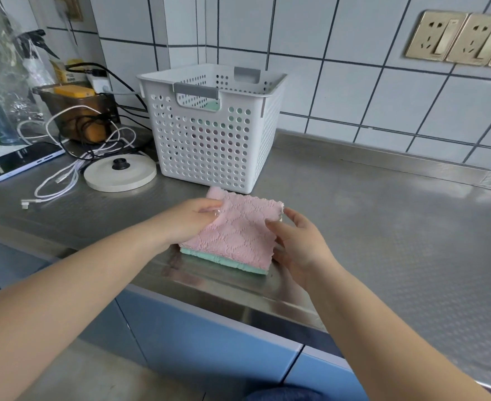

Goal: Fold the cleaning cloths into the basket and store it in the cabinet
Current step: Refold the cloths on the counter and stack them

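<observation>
A folded pink cloth [235, 227] lies on top of a green cloth [232, 261] near the front edge of the steel counter [383, 227]. My left hand [189, 218] pinches the pink cloth's left edge between thumb and fingers. My right hand [299, 241] holds its right side, thumb on top and fingers behind the edge. A white perforated basket [212, 146] with grey handles stands just behind the cloths; green and darker cloth shows through its holes.
Left of the basket are a round white kettle base [119, 173], tangled white and black cables [73, 166], a phone [18, 162] and a brown container [79, 111]. Blue cabinet doors [209, 342] run below the counter. Wall sockets [458, 39] are at the upper right.
</observation>
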Demonstrator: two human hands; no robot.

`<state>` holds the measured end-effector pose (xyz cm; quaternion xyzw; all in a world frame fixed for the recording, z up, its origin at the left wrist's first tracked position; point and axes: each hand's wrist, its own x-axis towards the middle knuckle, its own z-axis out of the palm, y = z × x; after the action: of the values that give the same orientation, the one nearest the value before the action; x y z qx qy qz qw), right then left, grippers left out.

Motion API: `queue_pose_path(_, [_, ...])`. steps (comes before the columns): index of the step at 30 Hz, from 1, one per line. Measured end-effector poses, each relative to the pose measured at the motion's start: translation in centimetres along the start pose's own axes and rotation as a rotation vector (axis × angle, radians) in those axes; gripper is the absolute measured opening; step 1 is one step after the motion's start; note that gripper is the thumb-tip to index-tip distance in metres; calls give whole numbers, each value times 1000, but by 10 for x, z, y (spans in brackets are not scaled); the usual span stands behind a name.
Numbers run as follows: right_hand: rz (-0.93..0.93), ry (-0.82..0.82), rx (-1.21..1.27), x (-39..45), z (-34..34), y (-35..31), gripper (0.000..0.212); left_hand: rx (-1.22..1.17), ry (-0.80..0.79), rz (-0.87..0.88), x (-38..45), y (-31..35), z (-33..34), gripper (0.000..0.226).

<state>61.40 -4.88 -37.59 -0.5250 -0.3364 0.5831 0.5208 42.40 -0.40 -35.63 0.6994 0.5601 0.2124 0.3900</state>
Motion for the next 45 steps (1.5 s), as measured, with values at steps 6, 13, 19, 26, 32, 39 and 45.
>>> queue_pose_path(6, [0, 61, 163, 6, -50, -10, 46, -544, -35, -52, 23, 28, 26, 39])
queue_pose_path(13, [-35, 48, 238, 33, -143, -44, 50, -935, -243, -151, 80, 84, 92, 50])
queue_pose_path(19, [-128, 39, 187, 87, -233, -84, 36, -950, -325, -194, 157, 133, 152, 54])
queue_pose_path(26, [-82, 82, 103, 114, -280, -137, 30, -926, -315, -206, 203, 194, 168, 53])
queue_pose_path(32, [-51, 65, 87, 104, -272, -209, 29, -872, -273, -183, 196, 260, 122, 47])
queue_pose_path(39, [-9, 26, 113, 82, -234, -270, 28, -802, -193, -151, 161, 308, 58, 45])
queue_pose_path(45, [3, -67, 81, 89, -183, -294, 28, -791, -112, -177, 144, 304, 2, 45])
